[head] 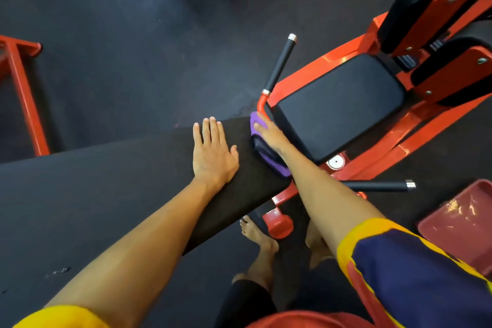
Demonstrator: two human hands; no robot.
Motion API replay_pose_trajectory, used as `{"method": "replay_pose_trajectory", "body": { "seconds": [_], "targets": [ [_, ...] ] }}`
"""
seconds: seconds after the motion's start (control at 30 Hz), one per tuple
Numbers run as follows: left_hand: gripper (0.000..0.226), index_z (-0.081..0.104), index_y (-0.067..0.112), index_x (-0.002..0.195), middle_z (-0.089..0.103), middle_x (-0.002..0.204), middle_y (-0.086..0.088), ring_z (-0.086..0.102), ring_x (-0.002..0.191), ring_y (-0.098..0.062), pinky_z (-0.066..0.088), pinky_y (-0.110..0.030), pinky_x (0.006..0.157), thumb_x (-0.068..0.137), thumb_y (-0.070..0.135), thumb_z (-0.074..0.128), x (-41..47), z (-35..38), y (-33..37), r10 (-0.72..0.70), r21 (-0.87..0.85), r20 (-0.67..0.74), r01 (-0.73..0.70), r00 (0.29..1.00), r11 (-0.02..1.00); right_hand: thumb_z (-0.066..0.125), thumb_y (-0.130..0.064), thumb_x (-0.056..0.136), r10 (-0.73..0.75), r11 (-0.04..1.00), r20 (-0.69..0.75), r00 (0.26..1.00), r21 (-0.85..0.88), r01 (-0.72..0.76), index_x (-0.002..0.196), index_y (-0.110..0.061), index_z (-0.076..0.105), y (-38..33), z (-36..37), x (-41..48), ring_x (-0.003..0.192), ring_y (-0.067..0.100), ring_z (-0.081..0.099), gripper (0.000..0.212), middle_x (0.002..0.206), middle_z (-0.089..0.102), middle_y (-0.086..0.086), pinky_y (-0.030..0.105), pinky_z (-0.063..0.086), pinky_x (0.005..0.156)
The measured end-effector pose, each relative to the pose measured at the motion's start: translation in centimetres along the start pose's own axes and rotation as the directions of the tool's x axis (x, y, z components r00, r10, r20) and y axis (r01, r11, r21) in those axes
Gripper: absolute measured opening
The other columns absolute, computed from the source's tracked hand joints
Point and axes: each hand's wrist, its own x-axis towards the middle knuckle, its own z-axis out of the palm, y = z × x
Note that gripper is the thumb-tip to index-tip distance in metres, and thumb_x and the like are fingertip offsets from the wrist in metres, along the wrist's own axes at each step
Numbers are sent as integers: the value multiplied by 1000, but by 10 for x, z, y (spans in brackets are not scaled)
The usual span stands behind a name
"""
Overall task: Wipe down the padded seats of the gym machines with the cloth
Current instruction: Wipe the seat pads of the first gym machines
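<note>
Right hand (267,132), fingers extended, presses cloth (275,164) onto padded seat (133,173) — left hand (213,152) flat beside it.

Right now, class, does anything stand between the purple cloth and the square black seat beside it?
Only partly. A red handle post rises at the near corner of the seat, just beyond the right hand pressing the cloth. Elsewhere along its edge, nothing visible blocks the way.

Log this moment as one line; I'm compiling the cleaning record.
step: wiping bench pad | right hand: presses purple cloth at pad end | left hand: flat on pad
</note>
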Motion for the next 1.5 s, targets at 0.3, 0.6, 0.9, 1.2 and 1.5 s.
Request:
{"method": "replay_pose_trajectory", "body": {
  "seconds": [0.3,0.6,0.9,1.2,1.5],
  "targets": [
    [73,3,-2,159,6,166,-24,4,155,-39,1,-57,124,104,45,14,3,-5,4,8,-1,-2,-8,1000,1000,45,-40,108,-331,909,100,938,-234,345,161,-30,30,13,11,-38,155,8,6,56,170,14,-7,33,0,127],
    [74,5,-1,160,8,166,-24,6,155,-39,3,-57,124,104,47,16,6,0,5,-14,-51,-17,13,1000,999,45,-41,105,-206,964,252,946,-115,241,140,-28,61,-43,3,40,140,16,44,40,151,52,-4,31,28,119],
    [75,4,1,160,8,167,-23,5,155,-37,1,-57,123,103,48,15,10,-1,8,-31,-60,-1,31,1000,998,49,-55,96,-116,948,290,950,-254,193,90,-40,65,-32,-2,70,101,19,62,22,94,64,-16,32,45,86],
    [73,7,1,160,11,166,-23,7,155,-37,3,-57,123,103,46,15,9,-3,8,-30,-47,16,31,999,998,53,-53,95,-360,880,135,923,-280,384,147,-27,53,-28,13,16,145,22,38,58,154,49,-1,38,22,123],
    [71,10,2,160,12,166,-22,8,155,-36,3,-56,124,104,45,14,10,-4,9,-43,-18,23,43,999,999,45,-36,107,-244,926,57,968,-282,250,162,-27,24,-23,15,0,156,23,16,60,170,19,0,37,8,126]
  ]
}}
